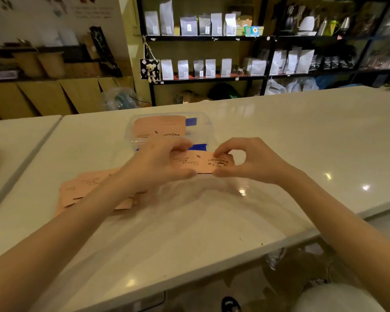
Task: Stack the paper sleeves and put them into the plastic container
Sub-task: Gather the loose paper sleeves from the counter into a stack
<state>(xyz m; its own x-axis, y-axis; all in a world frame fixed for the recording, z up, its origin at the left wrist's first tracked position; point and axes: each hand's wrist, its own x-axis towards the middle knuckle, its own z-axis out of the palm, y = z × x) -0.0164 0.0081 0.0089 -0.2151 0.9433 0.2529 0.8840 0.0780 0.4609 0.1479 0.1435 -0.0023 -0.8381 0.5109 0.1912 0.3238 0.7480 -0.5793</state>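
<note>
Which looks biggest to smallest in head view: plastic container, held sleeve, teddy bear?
1. plastic container
2. held sleeve, partly covered by both hands
3. teddy bear, though it hangs far back, so its true size is unsure

The word "COFFEE", followed by arrow-like marks, is printed in dark ink on the pink paper sleeve (200, 162) held over the counter — beside it a small cup drawing is seen. The same "COFFEE" is printed on the sleeve in the plastic container (208, 126). Smaller lines on both, the wall poster and shelf bag labels cannot be read
</note>
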